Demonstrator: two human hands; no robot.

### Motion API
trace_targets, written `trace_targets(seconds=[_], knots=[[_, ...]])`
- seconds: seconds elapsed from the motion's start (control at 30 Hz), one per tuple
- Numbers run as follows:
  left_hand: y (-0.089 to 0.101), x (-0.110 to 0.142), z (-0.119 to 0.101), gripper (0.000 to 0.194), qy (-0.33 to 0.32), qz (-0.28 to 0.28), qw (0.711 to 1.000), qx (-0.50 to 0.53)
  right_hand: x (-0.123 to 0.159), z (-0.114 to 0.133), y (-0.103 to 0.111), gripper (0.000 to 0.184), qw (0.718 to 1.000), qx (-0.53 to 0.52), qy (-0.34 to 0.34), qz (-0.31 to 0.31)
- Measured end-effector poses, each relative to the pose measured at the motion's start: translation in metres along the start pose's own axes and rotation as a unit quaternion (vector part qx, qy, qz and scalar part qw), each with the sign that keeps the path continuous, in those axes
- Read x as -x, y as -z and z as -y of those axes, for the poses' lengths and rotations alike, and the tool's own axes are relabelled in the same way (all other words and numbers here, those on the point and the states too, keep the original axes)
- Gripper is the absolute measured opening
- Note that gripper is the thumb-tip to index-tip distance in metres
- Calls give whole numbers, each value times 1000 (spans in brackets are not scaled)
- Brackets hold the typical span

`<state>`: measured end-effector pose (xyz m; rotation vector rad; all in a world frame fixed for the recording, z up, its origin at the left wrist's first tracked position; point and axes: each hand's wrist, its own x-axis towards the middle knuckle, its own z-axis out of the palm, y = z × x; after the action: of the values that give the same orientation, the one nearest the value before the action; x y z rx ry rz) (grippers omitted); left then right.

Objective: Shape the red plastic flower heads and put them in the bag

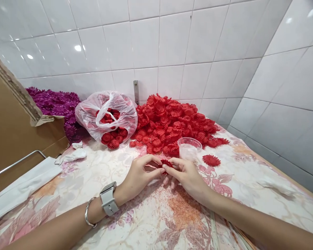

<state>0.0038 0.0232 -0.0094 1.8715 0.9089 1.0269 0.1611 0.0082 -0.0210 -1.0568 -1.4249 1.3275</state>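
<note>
My left hand (139,177) and my right hand (186,175) meet at the middle of the table, fingertips pinched together on one small red fabric flower (166,163). The left wrist wears a grey watch and a thin bangle. Just behind the hands stands a small clear plastic cup (189,147). A single red flower (211,160) lies on the cloth to the right of the cup. A big heap of red flowers (172,123) rises against the tiled wall behind.
A clear plastic bag (106,116) with more red flowers sits left of the heap. Purple flowers (57,104) are piled at the back left beside a cardboard box (13,121). A floral cloth (151,218) covers the table. White tiled walls close the back and right.
</note>
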Motion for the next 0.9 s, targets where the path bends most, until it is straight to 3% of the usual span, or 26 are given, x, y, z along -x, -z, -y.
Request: trace_targets(seconds=[0.37, 0.7, 0.9], knots=[[2, 1, -4, 7, -20, 1, 1000, -18, 0, 0, 2, 29, 997, 60, 28, -30], [2, 2, -6, 12, 37, 13, 999, 16, 7, 8, -1, 21, 969, 206, 109, -78], [2, -2, 1, 15, 120, 26, 970, 212, 2, 2, -2, 22, 998, 18, 44, -31]])
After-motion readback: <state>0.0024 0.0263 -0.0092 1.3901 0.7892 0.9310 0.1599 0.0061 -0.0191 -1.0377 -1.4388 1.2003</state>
